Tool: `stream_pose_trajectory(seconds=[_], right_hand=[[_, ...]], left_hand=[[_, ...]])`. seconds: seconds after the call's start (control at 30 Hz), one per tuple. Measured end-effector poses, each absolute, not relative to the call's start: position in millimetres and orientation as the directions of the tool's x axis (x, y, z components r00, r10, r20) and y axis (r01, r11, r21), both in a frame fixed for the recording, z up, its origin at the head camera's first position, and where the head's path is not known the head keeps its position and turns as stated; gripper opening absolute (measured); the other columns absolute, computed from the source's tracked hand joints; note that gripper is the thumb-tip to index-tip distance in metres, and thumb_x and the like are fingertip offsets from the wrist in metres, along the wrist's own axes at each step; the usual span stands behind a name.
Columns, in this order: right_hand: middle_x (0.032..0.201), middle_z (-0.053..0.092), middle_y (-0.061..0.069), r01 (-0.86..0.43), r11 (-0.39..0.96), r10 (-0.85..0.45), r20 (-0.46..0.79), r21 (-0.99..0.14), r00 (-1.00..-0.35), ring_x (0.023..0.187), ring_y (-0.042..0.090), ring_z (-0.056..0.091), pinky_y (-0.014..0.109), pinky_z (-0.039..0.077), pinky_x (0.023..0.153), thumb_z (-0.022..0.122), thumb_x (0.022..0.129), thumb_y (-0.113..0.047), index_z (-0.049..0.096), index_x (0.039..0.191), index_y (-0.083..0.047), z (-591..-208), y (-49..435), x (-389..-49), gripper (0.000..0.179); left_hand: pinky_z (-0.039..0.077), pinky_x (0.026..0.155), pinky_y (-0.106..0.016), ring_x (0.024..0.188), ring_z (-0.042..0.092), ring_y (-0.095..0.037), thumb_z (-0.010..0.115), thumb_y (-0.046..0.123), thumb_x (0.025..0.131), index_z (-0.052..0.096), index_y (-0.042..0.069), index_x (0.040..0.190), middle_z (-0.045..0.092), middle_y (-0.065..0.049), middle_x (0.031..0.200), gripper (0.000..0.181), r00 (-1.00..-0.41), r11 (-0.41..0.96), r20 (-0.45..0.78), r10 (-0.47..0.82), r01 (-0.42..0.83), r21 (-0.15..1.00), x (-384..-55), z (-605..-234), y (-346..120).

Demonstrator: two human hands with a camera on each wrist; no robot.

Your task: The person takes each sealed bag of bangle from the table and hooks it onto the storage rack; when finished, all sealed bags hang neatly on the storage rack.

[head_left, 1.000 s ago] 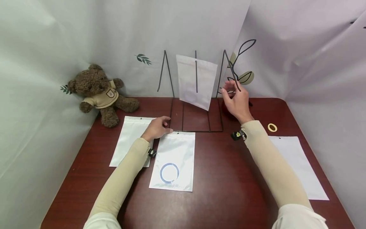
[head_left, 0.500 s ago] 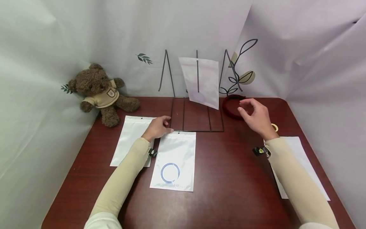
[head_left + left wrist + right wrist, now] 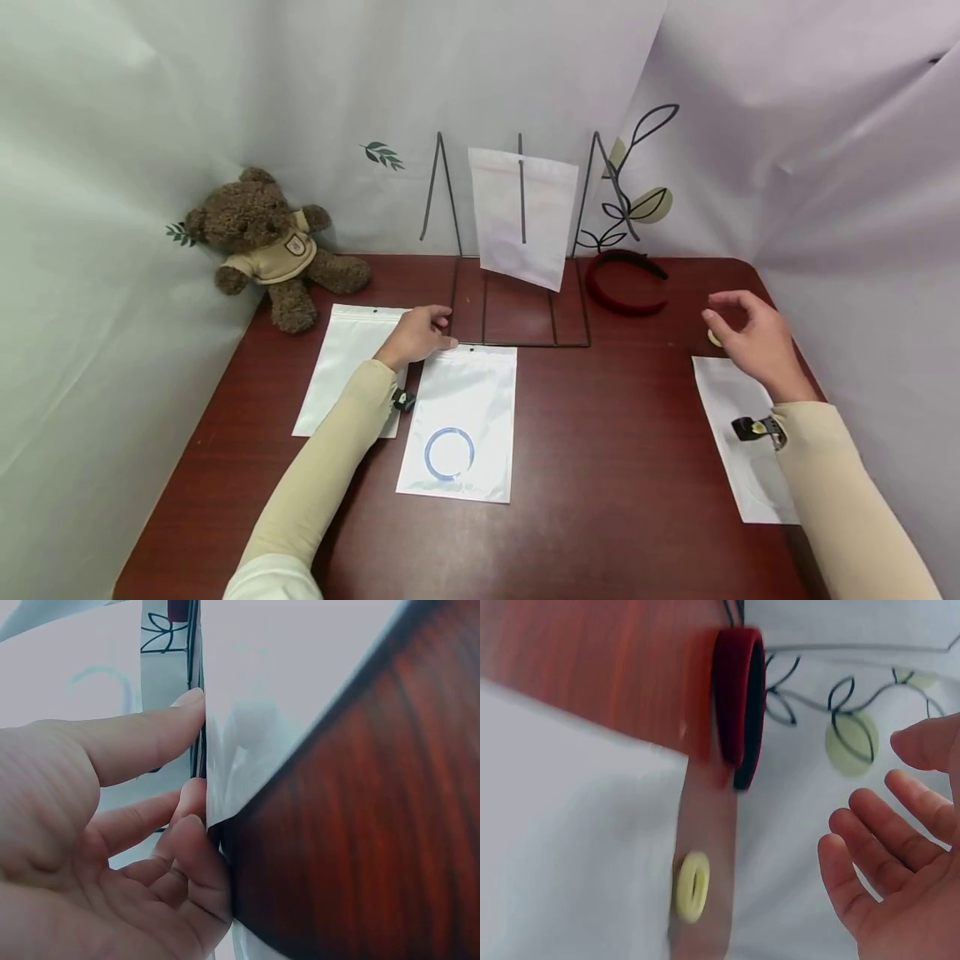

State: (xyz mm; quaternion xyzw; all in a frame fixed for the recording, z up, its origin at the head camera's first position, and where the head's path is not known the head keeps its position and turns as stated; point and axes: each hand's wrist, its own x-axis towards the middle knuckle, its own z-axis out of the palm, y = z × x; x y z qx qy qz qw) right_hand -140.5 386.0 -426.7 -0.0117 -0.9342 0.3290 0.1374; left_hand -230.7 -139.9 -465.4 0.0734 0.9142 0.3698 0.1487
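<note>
My left hand (image 3: 416, 335) rests at the front left corner of a black wire display rack (image 3: 517, 344). Its thumb and forefinger touch the base wires. A white zip pouch (image 3: 551, 208) hangs a little tilted from the rack's middle hook. Just below my left hand lies another white zip pouch (image 3: 480, 392), a blue ring (image 3: 427, 454) showing on it. A third pouch (image 3: 322, 375) is partly under my left forearm. My right hand (image 3: 761, 346), empty with loosely bent fingers, hovers over the right side by a white pouch (image 3: 723, 417) and a pale yellow ring (image 3: 694, 887).
A dark red headband (image 3: 615, 302) lies right of the rack. At the back left, a brown teddy bear (image 3: 273, 258) in a beige shirt leans on the white curtain (image 3: 360, 67). The two side hooks of the rack stick out toward me.
My right hand has moved away from the rack's right hook, past the headband, to the right side near the yellow ring and pouch. My left hand stays at the rack's corner.
</note>
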Motion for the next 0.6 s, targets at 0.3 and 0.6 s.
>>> stream_pose_trajectory(seconds=[0.3, 0.6], right_hand=[[0.111, 0.066, -0.011, -0.063, 0.788, 0.083, 0.206, -0.613, -0.975, 0.091, -0.021, 0.047, 0.010, 0.038, 0.077, 0.071, 0.102, -0.024, 0.068, 0.129, 0.000, -443.8, 426.6, -127.1, 0.037], [0.130, 0.064, 0.030, 0.019, 0.848, 0.031, 0.013, -0.529, -0.999, 0.101, 0.010, 0.056, 0.023, 0.040, 0.075, 0.073, 0.101, -0.029, 0.063, 0.136, 0.002, -460.1, 465.4, -107.9, 0.048]], left_hand=[[0.052, 0.102, -0.045, 0.109, 0.063, -0.025, 0.084, 0.014, 0.092, 0.057, 0.005, 0.151, 0.066, -0.012, 0.134, 0.066, -0.945, 0.709, -0.208, 0.251, 0.033, 0.705, -231.9, -466.9, -140.7], [0.051, 0.101, -0.044, 0.107, 0.062, -0.024, 0.084, 0.014, 0.091, 0.056, 0.005, 0.152, 0.065, -0.011, 0.134, 0.068, -0.941, 0.690, -0.217, 0.261, 0.025, 0.723, -234.4, -465.2, -140.4]])
